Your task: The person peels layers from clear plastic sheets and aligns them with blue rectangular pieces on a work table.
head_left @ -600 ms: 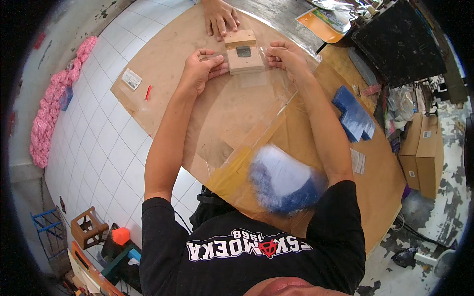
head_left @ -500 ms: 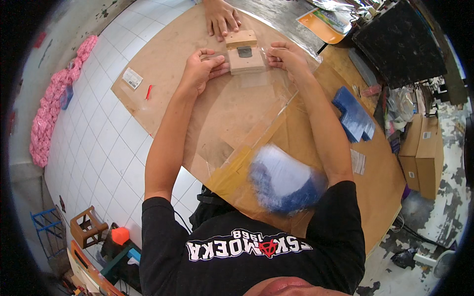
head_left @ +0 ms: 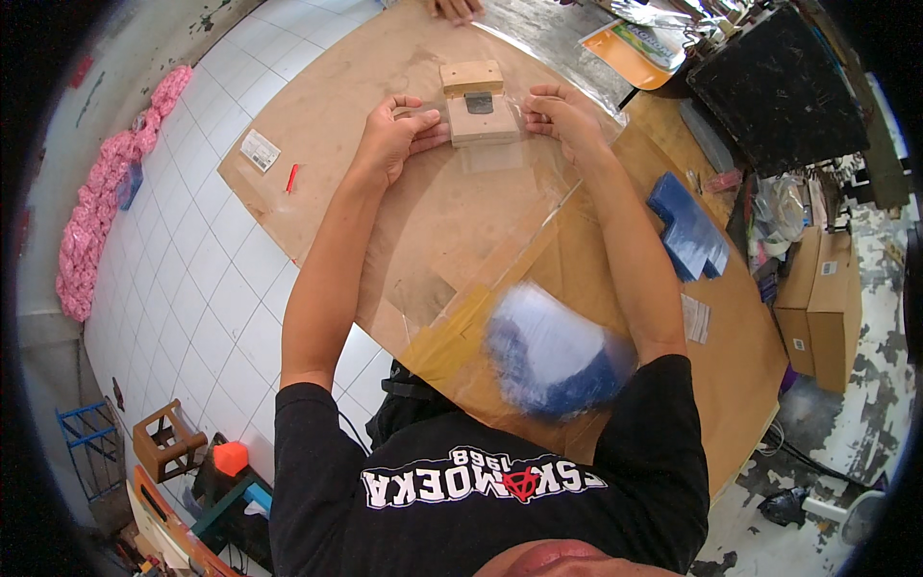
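A pale wooden block fixture [head_left: 484, 125] stands on the brown board [head_left: 336, 125] in front of me, with a dark plate [head_left: 478, 103] set in its gap. A clear plastic piece [head_left: 492, 160] lies over its lower part and shows only as a faint gloss. To the left of the block, my left hand [head_left: 399, 139] pinches the plastic's edge. On the opposite side my right hand [head_left: 560, 120] has fingers and thumb pressed together at the other edge. Another person's hand [head_left: 456, 10] is partly visible at the board's far edge.
A stack of clear and blue plastic pieces [head_left: 558, 351] sits by my right elbow; more blue pieces [head_left: 687, 229] lie farther right. A red stick [head_left: 291, 179] and a white label [head_left: 260, 151] are on the left. A black box-shaped object [head_left: 784, 91] stands far right.
The other person's hand has left the top of the wooden block and drawn back to the far edge. My two hands have hardly moved.
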### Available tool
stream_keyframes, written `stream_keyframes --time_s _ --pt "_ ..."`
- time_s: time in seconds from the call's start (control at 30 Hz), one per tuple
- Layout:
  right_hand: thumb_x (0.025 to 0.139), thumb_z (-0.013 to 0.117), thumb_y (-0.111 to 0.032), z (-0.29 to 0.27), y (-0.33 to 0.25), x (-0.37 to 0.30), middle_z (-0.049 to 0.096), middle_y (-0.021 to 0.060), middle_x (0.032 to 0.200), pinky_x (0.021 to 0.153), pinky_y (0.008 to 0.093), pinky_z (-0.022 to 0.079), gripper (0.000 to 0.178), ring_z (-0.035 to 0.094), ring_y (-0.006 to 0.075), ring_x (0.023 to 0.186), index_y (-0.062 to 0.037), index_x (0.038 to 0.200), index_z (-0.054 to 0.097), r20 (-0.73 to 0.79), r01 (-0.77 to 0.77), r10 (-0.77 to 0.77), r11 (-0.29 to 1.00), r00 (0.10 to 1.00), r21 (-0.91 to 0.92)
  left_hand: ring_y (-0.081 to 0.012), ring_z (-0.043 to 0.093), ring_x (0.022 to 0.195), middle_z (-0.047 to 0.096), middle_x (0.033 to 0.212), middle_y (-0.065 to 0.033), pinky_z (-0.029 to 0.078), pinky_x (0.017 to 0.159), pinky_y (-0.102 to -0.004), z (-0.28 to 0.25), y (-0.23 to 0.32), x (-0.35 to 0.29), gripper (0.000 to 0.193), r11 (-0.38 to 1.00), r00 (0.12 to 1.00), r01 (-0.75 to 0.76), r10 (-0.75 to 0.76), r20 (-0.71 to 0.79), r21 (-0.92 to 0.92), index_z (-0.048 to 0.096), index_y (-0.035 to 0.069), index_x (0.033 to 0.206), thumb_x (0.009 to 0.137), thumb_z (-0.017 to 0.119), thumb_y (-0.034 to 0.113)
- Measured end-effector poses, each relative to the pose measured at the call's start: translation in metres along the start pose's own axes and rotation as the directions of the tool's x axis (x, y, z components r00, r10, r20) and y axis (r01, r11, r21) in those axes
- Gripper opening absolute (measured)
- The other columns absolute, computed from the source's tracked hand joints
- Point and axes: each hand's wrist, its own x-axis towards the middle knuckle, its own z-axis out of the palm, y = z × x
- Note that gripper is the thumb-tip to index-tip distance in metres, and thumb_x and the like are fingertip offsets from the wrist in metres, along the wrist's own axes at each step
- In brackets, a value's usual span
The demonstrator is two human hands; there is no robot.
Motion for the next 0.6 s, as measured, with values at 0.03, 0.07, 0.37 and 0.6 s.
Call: stream_keyframes --time_s 0.03,0.07,0.37,0.6 --pt "0.09 0.067 -0.009 -0.0005 0.0005 0.0005 0.066 0.0067 0.092 0.071 0.0267 0.056 0.032 0.062 0.0121 0.078 0.0025 0.117 0.056 0.003 0.002 -0.002 1.0 1.0 -0.003 -0.0217 0.07 0.082 0.064 0.095 -0.0137 0.063 0.076 -0.0341 0.0005 0.0004 -0.0001 0.037 1.0 1.0 -0.001 0.001 -0.002 0.004 0.045 -0.001 0.116 0.088 0.07 0.001" --pt "0.09 0.067 -0.009 -0.0013 0.0008 0.001 0.066 0.0068 0.092 0.07 0.0267 0.056 0.032 0.062 0.0121 0.078 0.0023 0.117 0.056 0.005 0.005 -0.005 1.0 1.0 -0.005 -0.0216 0.07 0.081 0.065 0.094 -0.0136 0.063 0.076 -0.034 0.001 0.0007 -0.0003 0.036 1.0 1.0 -0.002 0.002 -0.003 0.007 0.046 -0.001 0.115 0.089 0.069 0.001" --pt "0.09 0.066 -0.009 -0.0003 -0.0007 -0.0018 0.065 0.0066 0.089 0.069 0.0258 0.055 0.032 0.061 0.0115 0.077 0.0025 0.117 0.053 0.022 0.019 -0.019 1.0 1.0 -0.005 -0.0211 0.069 0.08 0.064 0.093 -0.0134 0.063 0.075 -0.0339 0.0015 0.0018 -0.0006 0.033 1.0 1.0 0.003 -0.003 -0.021 0.017 0.047 0.0 0.114 0.089 0.068 0.0" --pt "0.091 0.066 -0.009 -0.0003 0.0005 -0.0018 0.064 0.0068 0.09 0.07 0.0258 0.055 0.031 0.061 0.0119 0.077 0.0029 0.117 0.053 0.026 0.026 -0.026 0.999 0.999 0.019 -0.0212 0.069 0.081 0.064 0.095 -0.0126 0.063 0.075 -0.0339 0.0018 0.0017 -0.0017 0.032 1.0 1.0 -0.003 0.003 -0.015 0.01 0.048 0.0 0.113 0.088 0.068 0.0"
